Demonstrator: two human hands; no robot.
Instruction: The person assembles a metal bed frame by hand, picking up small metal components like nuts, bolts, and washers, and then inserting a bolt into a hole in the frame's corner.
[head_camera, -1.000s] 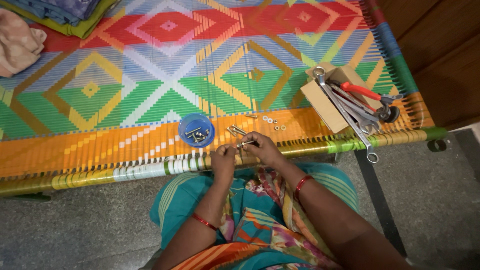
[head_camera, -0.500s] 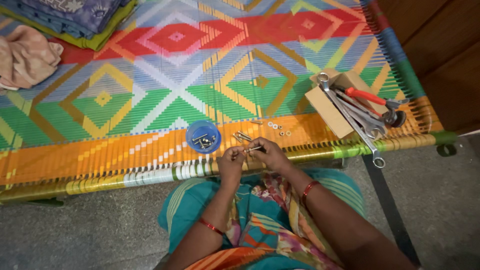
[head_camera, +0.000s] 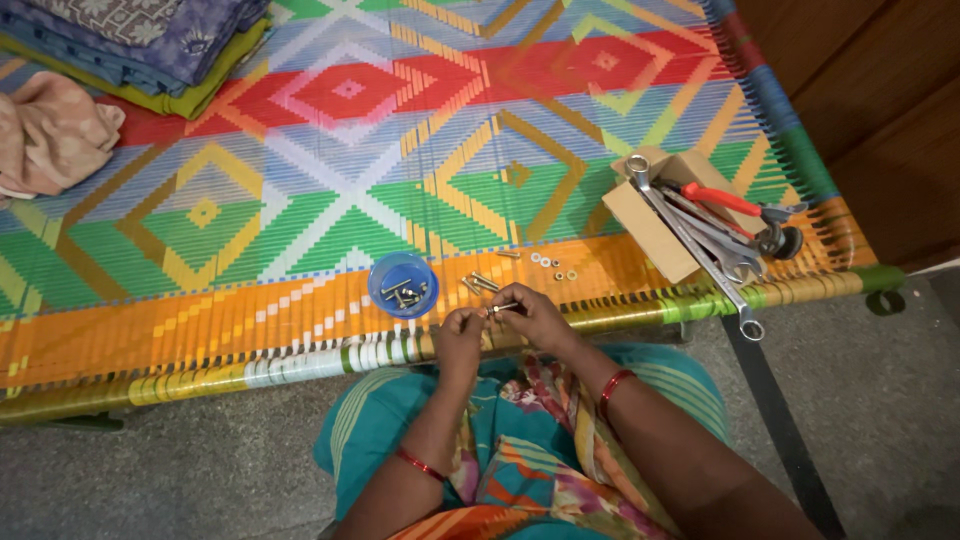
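Note:
My left hand (head_camera: 459, 335) and my right hand (head_camera: 535, 316) meet over the near edge of a colourful woven cot (head_camera: 300, 200). Between their fingertips they hold a small metal bolt (head_camera: 502, 308), lying level. My right hand pinches one end and my left hand's fingers close on the other end. Just beyond my hands lie two loose bolts (head_camera: 480, 283) and a few small nuts and washers (head_camera: 552, 266). A blue round cup (head_camera: 402, 285) with several bolts in it stands to the left of my hands.
A cardboard box (head_camera: 660, 215) at the right holds several spanners (head_camera: 700, 240) and red-handled pliers (head_camera: 728, 202). Folded cloths (head_camera: 140, 40) and a pink cloth (head_camera: 50, 135) lie at the far left. A wooden door (head_camera: 880, 110) stands at the right, with grey stone floor (head_camera: 150, 480) below.
My hands stay together on the bolt, with small finger movements. The view has shifted slightly, so the cot and box sit a little lower in the picture.

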